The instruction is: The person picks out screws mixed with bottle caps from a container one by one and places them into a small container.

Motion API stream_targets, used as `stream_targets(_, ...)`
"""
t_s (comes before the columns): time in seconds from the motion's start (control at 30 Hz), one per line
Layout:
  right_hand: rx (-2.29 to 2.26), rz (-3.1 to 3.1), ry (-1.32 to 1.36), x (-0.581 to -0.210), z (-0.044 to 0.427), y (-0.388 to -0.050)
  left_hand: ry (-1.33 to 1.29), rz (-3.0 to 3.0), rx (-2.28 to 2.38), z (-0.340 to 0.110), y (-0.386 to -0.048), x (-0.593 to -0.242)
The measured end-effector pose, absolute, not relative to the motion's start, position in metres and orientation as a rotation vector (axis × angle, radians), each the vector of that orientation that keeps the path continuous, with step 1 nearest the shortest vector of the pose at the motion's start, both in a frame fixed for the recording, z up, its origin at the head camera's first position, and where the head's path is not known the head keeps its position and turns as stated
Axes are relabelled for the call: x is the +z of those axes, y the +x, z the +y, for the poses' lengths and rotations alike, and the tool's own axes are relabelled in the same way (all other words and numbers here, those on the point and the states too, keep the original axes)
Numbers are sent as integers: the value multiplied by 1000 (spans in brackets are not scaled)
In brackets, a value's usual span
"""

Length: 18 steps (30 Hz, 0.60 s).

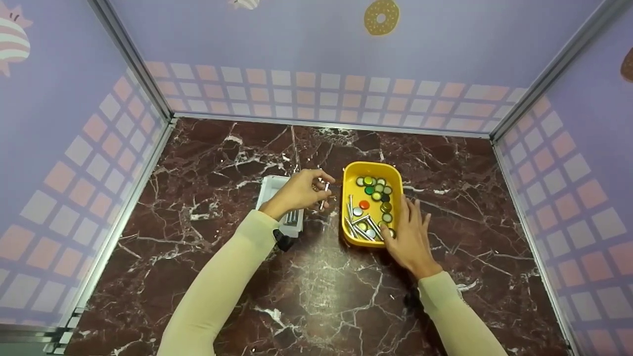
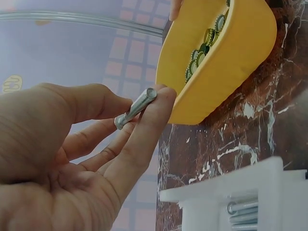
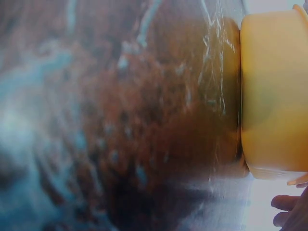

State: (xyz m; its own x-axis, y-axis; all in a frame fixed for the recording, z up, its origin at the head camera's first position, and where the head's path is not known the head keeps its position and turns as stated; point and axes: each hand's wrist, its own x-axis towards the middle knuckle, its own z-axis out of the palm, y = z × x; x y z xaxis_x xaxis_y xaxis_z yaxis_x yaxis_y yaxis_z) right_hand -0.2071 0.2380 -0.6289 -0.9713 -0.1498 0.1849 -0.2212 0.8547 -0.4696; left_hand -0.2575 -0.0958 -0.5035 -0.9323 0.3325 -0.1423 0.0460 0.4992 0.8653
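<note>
My left hand (image 1: 299, 190) pinches a small silver bolt (image 2: 137, 108) between thumb and forefinger, its other fingers loosely bent. The hand is above the gap between a white tray (image 1: 268, 187) and a yellow plastic box (image 1: 376, 165). With the thumb over the near right rim and the fingers along the outer wall, my right hand (image 1: 411, 242) holds the yellow box. Inside the box lie several bottle caps (image 1: 379, 188), a red cap (image 1: 364, 204) among them, and several silver bolts (image 1: 360, 231) at the near end. More bolts (image 2: 244, 214) lie in the white tray, partly hidden by my left arm.
Both containers stand on a dark red marbled tabletop (image 1: 316, 296). Purple panels with a checked pattern (image 1: 316, 94) enclose it at the back and on both sides, joined by metal corner rails (image 1: 133, 59).
</note>
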Motion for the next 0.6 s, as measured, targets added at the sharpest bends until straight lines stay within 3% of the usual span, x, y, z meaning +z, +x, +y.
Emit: stream_targets(0.6,751,-2894,300,-628,238,-206,212,2446,1452,-129,-253,-505)
